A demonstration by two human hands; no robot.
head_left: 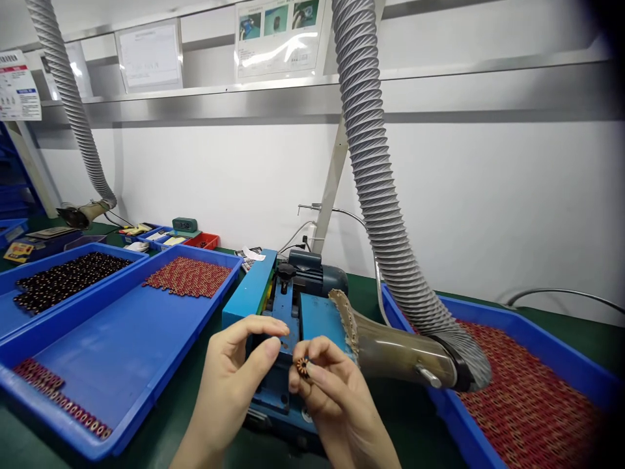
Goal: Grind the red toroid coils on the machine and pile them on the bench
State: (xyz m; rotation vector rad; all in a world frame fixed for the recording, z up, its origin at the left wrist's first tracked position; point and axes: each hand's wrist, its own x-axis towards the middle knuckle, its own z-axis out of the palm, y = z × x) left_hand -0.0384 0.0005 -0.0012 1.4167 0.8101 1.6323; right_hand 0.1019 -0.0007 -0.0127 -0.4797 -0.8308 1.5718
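My right hand [336,391] pinches a small copper-wound ring core [303,367] between thumb and fingers, its round face turned toward me. Just left of it is my left hand [239,371], thumb and forefinger apart with nothing visible between them; its other fingers are partly hidden. Both hands are in front of a blue bench machine [286,312] with a dark motor [322,277] at its back. My hands cover part of the machine's front.
A clear suction nozzle [400,352] on a grey ribbed hose [375,163] points at the machine. At left, a blue tray [117,332] carries red ring cores, beside another tray [139,253] of black ones. A right-hand tray [442,417] is full of red cores.
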